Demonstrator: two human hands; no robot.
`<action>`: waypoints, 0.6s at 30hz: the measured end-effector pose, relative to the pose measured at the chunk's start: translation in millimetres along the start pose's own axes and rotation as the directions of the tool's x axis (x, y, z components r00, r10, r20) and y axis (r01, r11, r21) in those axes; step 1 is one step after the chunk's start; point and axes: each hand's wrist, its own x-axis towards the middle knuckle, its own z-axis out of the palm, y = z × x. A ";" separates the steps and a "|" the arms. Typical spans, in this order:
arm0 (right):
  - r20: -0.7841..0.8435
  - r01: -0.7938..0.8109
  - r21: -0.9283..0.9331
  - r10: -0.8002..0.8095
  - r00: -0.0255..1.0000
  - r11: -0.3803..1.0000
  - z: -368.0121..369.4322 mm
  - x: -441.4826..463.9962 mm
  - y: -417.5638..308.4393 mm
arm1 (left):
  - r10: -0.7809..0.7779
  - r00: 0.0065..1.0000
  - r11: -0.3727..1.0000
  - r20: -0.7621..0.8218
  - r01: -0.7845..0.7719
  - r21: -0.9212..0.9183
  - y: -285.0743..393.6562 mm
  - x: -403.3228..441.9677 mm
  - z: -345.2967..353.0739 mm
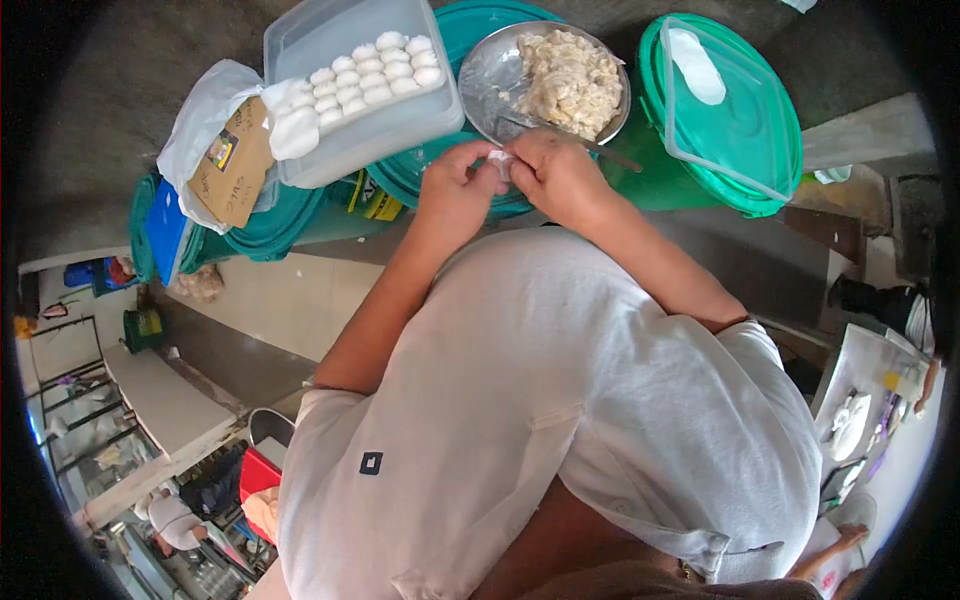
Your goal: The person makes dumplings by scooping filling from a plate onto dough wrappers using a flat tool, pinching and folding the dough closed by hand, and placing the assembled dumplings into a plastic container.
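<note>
My left hand [458, 186] and my right hand [556, 168] meet in front of my chest, their fingertips pinching a small white dumpling wrapper [499, 158]. Whether filling lies inside it is hidden by my fingers. Just beyond my hands is a steel bowl [487, 92] with a chunky pale filling [570, 84]. A flat metal blade [618, 157] lies across the bowl's near edge, partly behind my right hand. Beyond my left hand, a translucent plastic box [330, 35] holds several rows of white dumplings [372, 75], with white wrappers [295, 134] at its near left corner.
At right, a clear lid [740, 120] bearing an oval stack of wrappers [697, 66] rests on a green lidded tub [784, 185]. Cardboard [233, 163] and a plastic bag [205, 108] sit left of the box. Other people are in the background, at lower left and lower right.
</note>
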 end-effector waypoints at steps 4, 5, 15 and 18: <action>0.030 -0.065 0.105 0.062 0.998 0.992 -1.1 -4.3 12.3 | -0.120 0.993 0.984 -0.021 0.116 -0.137 9.8 -1.7 -1.2; 0.035 -0.059 0.109 0.056 0.998 0.992 -3.7 -5.5 12.0 | -0.223 0.974 0.937 -0.049 0.200 -0.287 10.8 -1.6 -2.0; 0.176 -0.146 0.353 0.088 0.980 0.924 -14.3 -20.6 21.5 | -0.278 0.910 0.491 0.307 0.409 -0.769 -11.1 -25.3 17.2; 0.263 -0.214 0.442 0.103 0.959 0.871 -19.3 -26.2 20.3 | -0.241 0.932 0.445 0.271 0.354 -0.823 -16.0 -34.9 24.5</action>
